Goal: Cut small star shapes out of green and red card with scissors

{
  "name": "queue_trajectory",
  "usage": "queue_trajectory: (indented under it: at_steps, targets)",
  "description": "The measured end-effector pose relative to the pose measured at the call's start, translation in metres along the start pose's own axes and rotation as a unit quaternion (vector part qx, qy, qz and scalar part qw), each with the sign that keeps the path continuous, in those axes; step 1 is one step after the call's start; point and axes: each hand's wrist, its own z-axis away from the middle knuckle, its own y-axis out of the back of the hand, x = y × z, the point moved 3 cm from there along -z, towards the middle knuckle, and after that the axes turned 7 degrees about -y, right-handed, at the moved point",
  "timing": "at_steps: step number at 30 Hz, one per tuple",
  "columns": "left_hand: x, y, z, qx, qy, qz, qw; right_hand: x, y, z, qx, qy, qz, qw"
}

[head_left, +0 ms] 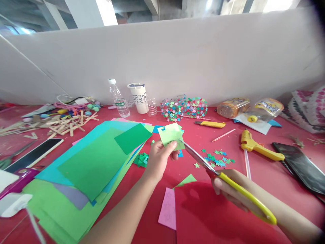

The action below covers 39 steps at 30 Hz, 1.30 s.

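My left hand (159, 154) pinches a small light green paper piece (170, 134) between thumb and fingers, raised over the red table. Yellow-handled scissors (203, 162) are gripped in my right hand (232, 188), their blades pointing up and left with the tip at the paper's right edge. Whether the blades are parted is hard to make out. Small cut paper stars (218, 158) in green and blue lie scattered just beyond the scissors. Green paper scraps (141, 160) sit left of my left wrist. A pink paper strip (168, 208) lies beside a red sheet (215, 217) below my hands.
Stacked green and blue sheets (93, 162) cover the left side. At the back stand a water bottle (119, 100), a white cup (138, 98) and star-covered balls (195, 107). A yellow utility knife (212, 124), glue gun (259, 145) and black phone (299, 166) lie to the right.
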Motion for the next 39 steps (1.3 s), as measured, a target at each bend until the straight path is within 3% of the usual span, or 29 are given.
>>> queue_trajectory:
  at_steps: [15, 25, 33, 39]
  targets:
    - [-0.007, -0.006, 0.008, -0.004, 0.023, -0.002, 1.000, -0.004, -0.010, 0.011, -0.015, 0.037, -0.035, 0.999]
    - [-0.005, -0.005, 0.009, -0.004, 0.038, 0.000, 0.999, -0.003, -0.006, 0.015, 0.003, 0.015, -0.012, 1.000]
    - [-0.006, -0.010, 0.012, 0.005, 0.025, -0.002, 1.000, 0.001, -0.020, 0.007, -0.015, -0.010, -0.092, 0.996]
    - [-0.009, -0.011, 0.013, 0.002, 0.030, -0.003, 1.000, -0.001, -0.024, 0.008, 0.020, -0.023, -0.080, 0.996]
